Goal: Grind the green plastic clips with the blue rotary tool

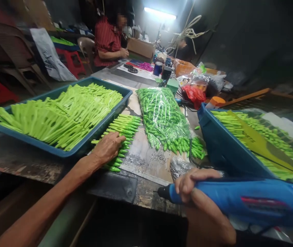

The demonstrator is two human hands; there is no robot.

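Blue handheld power tool (241, 200), black nose pointing left, clamped in the right hand (195, 187), fingers wrapped firmly over its body. Left hand (107, 148) open and flat on a row of green plastic pen-like parts (127, 125), fingers spread, a sound way to stop the row sliding. Beyond, silver metal bits (158, 157) on a worn mat (136, 164), a clear bag of green parts (161, 116), a blue tray (34, 147) of green parts to the left, another blue tray (213, 144) to the right, and, upper left, a co-worker in a red shirt (107, 41).
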